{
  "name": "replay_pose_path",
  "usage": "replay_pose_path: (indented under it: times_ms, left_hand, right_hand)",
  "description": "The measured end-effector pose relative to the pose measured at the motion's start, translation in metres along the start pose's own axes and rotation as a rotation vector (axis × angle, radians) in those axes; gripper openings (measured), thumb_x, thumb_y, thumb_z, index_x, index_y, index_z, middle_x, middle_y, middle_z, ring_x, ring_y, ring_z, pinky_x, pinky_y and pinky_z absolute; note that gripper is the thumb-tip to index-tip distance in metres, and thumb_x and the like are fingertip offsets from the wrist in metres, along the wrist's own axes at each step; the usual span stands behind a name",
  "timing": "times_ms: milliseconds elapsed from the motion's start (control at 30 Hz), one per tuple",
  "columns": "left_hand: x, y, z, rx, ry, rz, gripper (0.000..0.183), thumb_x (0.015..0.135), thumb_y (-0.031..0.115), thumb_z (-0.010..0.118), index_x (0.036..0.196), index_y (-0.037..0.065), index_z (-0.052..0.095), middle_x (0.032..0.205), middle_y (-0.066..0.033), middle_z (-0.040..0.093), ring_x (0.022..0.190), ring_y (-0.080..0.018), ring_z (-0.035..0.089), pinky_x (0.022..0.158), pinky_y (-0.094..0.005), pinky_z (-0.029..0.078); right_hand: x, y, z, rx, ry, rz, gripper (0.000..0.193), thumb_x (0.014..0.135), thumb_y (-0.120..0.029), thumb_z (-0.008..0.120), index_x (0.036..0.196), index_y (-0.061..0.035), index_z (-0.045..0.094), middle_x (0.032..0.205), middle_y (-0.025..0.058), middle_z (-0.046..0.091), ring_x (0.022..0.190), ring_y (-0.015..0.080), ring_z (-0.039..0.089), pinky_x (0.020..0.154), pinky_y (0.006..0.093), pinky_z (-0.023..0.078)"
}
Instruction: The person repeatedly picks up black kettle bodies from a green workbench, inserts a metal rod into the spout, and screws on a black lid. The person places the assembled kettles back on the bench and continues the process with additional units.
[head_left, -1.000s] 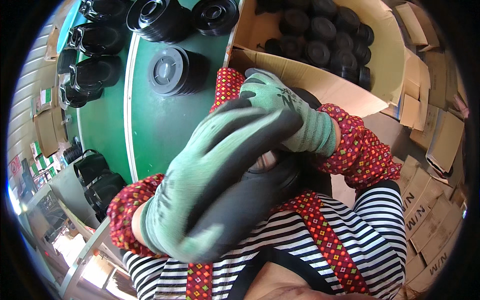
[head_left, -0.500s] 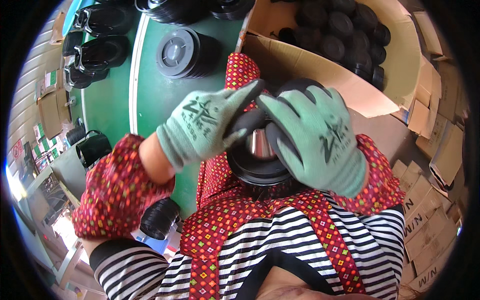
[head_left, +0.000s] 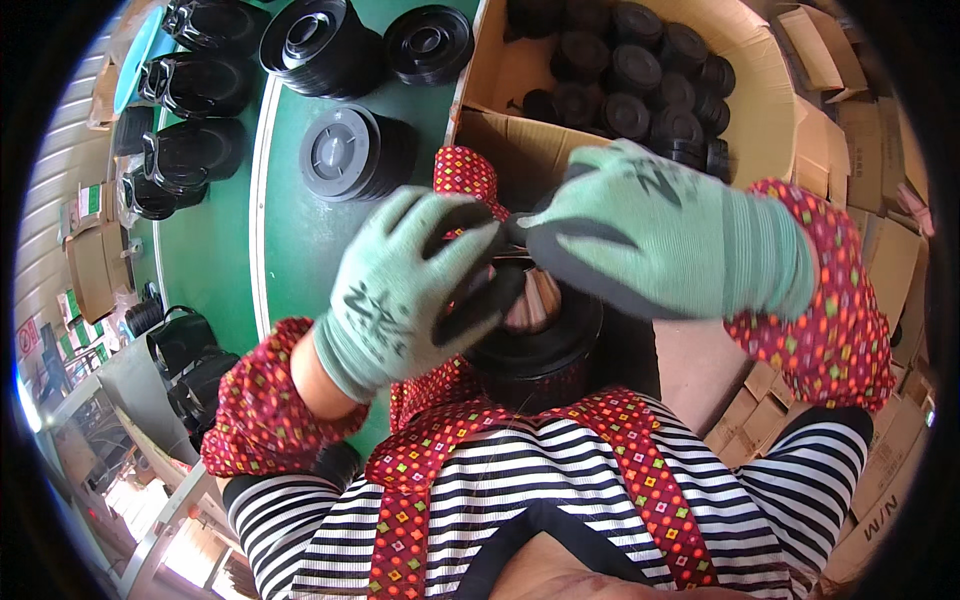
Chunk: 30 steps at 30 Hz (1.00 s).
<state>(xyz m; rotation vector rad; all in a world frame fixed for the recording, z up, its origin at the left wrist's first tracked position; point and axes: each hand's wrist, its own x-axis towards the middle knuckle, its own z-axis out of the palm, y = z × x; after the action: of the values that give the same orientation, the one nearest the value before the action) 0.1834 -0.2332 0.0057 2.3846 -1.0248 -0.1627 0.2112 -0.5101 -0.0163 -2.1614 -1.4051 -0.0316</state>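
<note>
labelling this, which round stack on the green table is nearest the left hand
The grey-topped plastic stack; both black ring-topped stacks stand farther from the green-gloved left hand.

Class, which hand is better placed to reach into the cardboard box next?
Probably the right hand: it is nearer the cardboard box, overlapping its near side in this view. The left hand is farther off, beside the shiny metal piece.

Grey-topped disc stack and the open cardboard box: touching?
Apart. The head view shows green tabletop between the disc stack and the near left corner of the cardboard box.
</note>
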Motion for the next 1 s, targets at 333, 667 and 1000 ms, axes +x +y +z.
replay_pose_path:
  times_ms: [333,667,1000]
  left_hand:
    - [-0.015,0.021,0.009,0.073,0.106,-0.118,0.038,0.077,0.023,0.091,0.106,0.006,0.071,0.104,-0.0125,0.068,0.083,-0.0309,0.071,0.07,-0.0412,0.059]
    - [0.048,0.057,0.018,0.126,-0.017,0.086,0.072,0.091,0.046,0.071,0.143,-0.002,0.059,0.142,-0.0209,0.059,0.135,-0.0418,0.052,0.117,-0.0532,0.04]
    - [0.048,0.065,0.073,-0.349,-0.094,0.017,0.05,0.088,0.037,0.074,0.121,0.001,0.065,0.12,-0.0191,0.066,0.117,-0.0357,0.063,0.114,-0.0483,0.044]
  right_hand:
    - [0.095,0.026,0.107,1.369,0.038,-0.06,0.038,0.096,-0.013,0.071,0.131,0.0006,0.065,0.113,0.0138,0.073,0.107,0.03,0.071,0.1,0.0409,0.055]
    - [0.098,0.031,0.111,1.347,-0.022,-0.068,0.04,0.095,-0.012,0.071,0.132,0.0006,0.065,0.114,0.0147,0.07,0.11,0.0327,0.069,0.102,0.0439,0.054]
    - [0.066,0.029,0.143,1.176,0.252,-0.244,0.041,0.093,-0.011,0.071,0.132,0.0006,0.064,0.114,0.0157,0.067,0.113,0.0355,0.066,0.105,0.0469,0.053]
